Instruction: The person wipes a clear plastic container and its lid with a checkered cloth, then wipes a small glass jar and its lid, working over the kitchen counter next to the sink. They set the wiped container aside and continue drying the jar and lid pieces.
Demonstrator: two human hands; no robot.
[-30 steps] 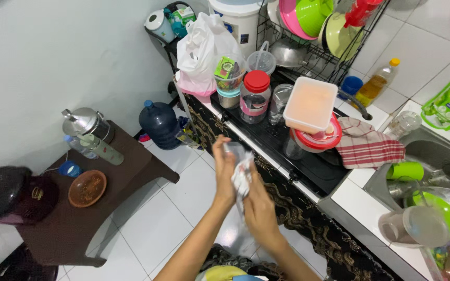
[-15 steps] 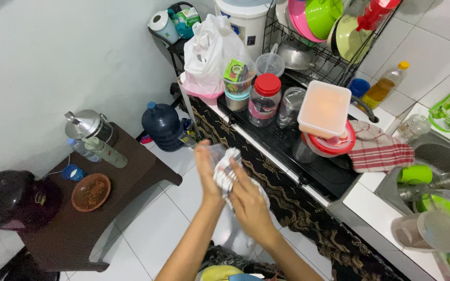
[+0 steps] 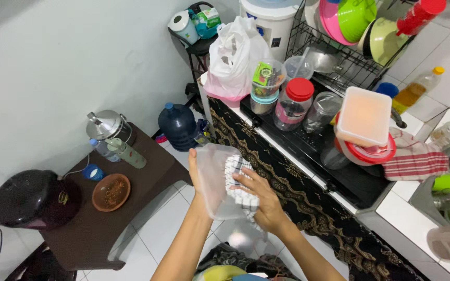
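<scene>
In front of the patterned front edge of the worktop (image 3: 308, 200), above the floor tiles, the left hand (image 3: 198, 171) gripped a clear plastic container (image 3: 215, 182) by its rim. The right hand (image 3: 259, 195), fingers closed, pressed a checked cloth (image 3: 238, 174) into the container.

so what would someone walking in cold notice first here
Front and centre, the left hand holds up a clear plastic container while the right hand presses a checked cloth into it. Behind them, the black stove top is crowded with jars, among them a red-lidded jar. At the left, a dark side table carries a brown bowl and a steel kettle.
</scene>
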